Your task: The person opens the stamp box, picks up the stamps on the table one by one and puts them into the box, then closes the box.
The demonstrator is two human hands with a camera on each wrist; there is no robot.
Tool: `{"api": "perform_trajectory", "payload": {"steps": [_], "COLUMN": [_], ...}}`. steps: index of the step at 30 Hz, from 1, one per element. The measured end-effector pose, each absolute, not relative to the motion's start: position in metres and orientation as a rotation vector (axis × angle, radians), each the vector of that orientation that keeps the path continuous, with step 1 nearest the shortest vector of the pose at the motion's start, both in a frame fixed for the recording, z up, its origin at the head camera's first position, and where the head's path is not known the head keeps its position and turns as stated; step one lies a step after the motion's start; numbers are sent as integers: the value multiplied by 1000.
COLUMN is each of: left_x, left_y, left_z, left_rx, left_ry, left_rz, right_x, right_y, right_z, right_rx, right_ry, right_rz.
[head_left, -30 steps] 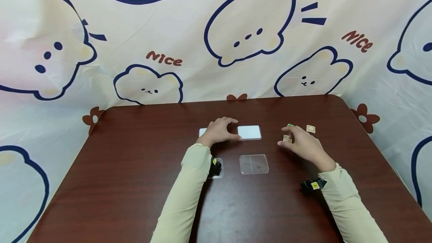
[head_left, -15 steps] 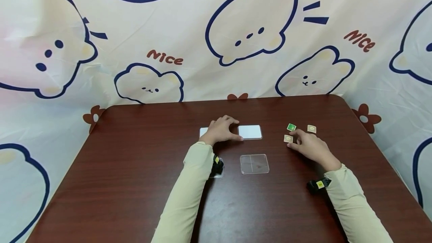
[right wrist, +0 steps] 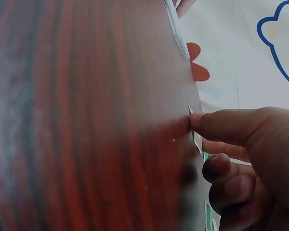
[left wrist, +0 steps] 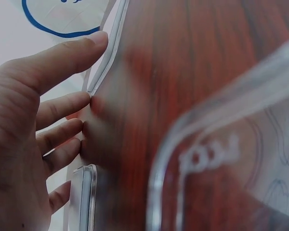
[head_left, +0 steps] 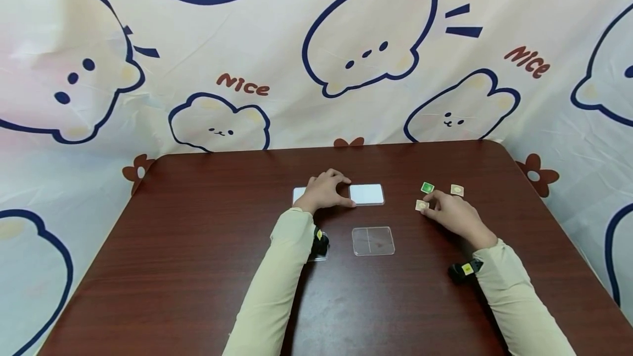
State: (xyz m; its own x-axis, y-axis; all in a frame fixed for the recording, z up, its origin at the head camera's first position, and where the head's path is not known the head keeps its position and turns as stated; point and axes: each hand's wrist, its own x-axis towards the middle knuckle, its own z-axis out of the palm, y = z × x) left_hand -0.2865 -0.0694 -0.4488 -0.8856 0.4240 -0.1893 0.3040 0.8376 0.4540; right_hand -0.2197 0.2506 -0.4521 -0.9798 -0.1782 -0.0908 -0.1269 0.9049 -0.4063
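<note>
The right hand (head_left: 456, 215) pinches a small beige square card (head_left: 421, 205) at the brown tabletop (head_left: 198, 246), a green square card (head_left: 427, 187) and another beige one (head_left: 457, 190) lie unpicked, and the loosely spread left hand (head_left: 323, 192) holds nothing.

free: tabletop (head_left: 400, 196) between white-topped case (head_left: 366, 194) and tan tile (head_left: 420, 205) | obstacles: left grip (head_left: 323, 191), right grip (head_left: 456, 217), clear tray (head_left: 373, 241)

Both arms (head_left: 277, 284) reach forward
Left grip (head_left: 327, 190) spread, thumb apart; right grip (head_left: 454, 214) pinching, its outer fingers (right wrist: 231, 190) curled.
</note>
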Motion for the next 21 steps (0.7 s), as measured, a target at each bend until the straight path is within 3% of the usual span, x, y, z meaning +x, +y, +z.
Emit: {"api": "perform_trajectory", "payload": {"steps": [21], "left_x": [-284], "left_y": [-68], "left_z": [-449], "left_rx": [537], "left_ry": [2758], "left_rz": [607], "right_x": [-234], "right_y": [215], "right_z": [-452], "right_rx": [-338], "right_ry": [2940], "right_rz": [-718]}}
